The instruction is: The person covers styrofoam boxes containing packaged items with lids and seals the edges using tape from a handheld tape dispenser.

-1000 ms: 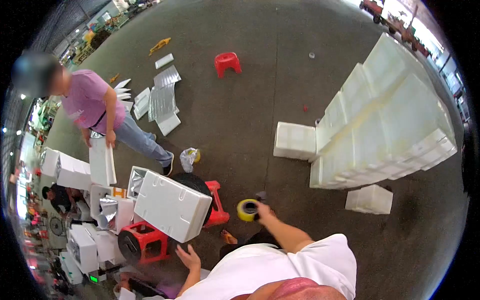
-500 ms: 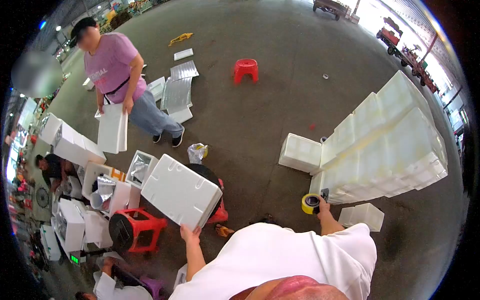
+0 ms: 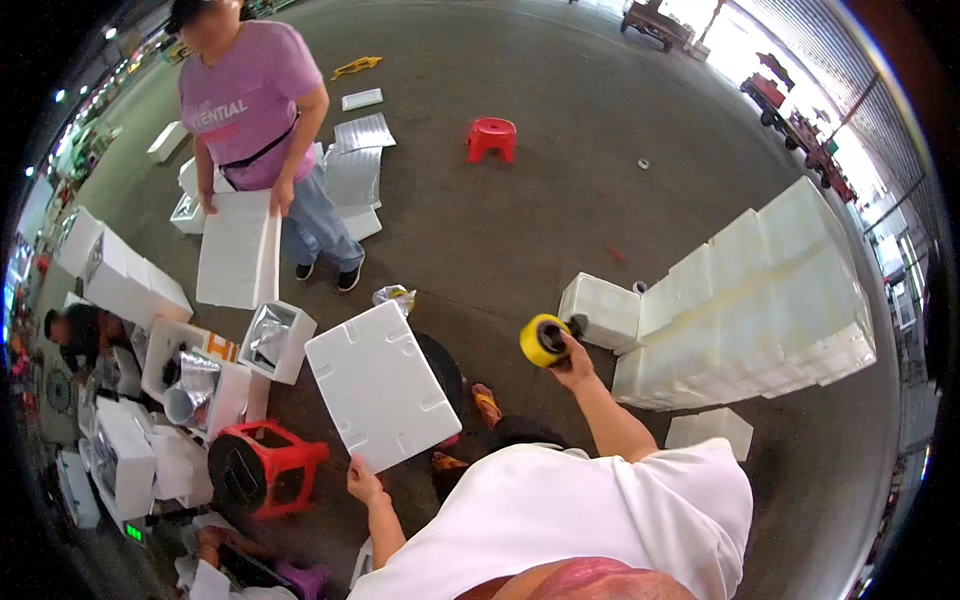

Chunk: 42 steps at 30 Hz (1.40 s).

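Note:
In the head view, my left hand (image 3: 367, 482) grips the near corner of a white foam box (image 3: 383, 385), fingers at its edge. The box has a flat lid with shallow notches and sits tilted over a black round stool top (image 3: 440, 370), which it partly hides. My right hand (image 3: 574, 364) is closed around a tape dispenser, its dark handle partly covered by my fingers. A roll of yellow tape (image 3: 532, 343) on it faces the box, a short way to the box's right and apart from it.
Stacked white foam boxes (image 3: 740, 310) stand at the right. A co-worker in a pink shirt (image 3: 250, 100) holds a white foam box (image 3: 238, 250). Open foam boxes (image 3: 275, 343) and a red stool (image 3: 290, 470) lie left; another red stool (image 3: 492, 138) is farther off.
My right hand has brought the tape dispenser left and up, closer to the foam box. The foam box has turned, its top now facing me more. The co-worker has come closer.

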Each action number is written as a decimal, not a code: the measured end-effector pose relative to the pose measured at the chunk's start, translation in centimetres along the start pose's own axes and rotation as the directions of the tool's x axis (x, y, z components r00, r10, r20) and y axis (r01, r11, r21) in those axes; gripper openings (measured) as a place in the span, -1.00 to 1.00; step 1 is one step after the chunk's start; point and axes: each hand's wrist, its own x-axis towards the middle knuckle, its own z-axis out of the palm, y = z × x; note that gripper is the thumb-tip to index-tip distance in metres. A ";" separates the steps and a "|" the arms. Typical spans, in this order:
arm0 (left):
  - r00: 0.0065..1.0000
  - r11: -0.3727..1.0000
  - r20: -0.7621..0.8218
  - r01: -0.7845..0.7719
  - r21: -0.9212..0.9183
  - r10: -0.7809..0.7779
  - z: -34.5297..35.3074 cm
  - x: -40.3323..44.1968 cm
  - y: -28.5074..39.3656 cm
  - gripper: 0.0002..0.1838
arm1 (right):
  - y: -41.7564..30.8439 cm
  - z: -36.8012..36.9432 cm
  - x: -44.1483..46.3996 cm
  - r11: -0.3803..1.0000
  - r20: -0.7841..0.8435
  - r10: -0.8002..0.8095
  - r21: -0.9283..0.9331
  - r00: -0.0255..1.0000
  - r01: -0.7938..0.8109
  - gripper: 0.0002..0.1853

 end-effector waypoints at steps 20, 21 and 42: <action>0.830 0.813 -0.137 0.473 -0.340 -0.541 3.3 2.4 3.1 -0.22 | 23.4 13.1 27.5 0.744 -0.134 0.655 -0.059 0.744 -0.666 -0.24; 0.819 0.828 -0.197 0.472 -0.302 -0.539 3.6 2.0 3.6 -0.22 | 23.8 13.1 27.4 0.754 -0.122 0.647 -0.044 0.753 -0.655 -0.24; 0.854 0.806 -0.118 0.421 -0.415 -0.507 2.9 4.2 4.0 -0.21 | 26.4 17.3 31.4 0.874 -0.179 0.456 -0.098 0.872 -0.477 -0.29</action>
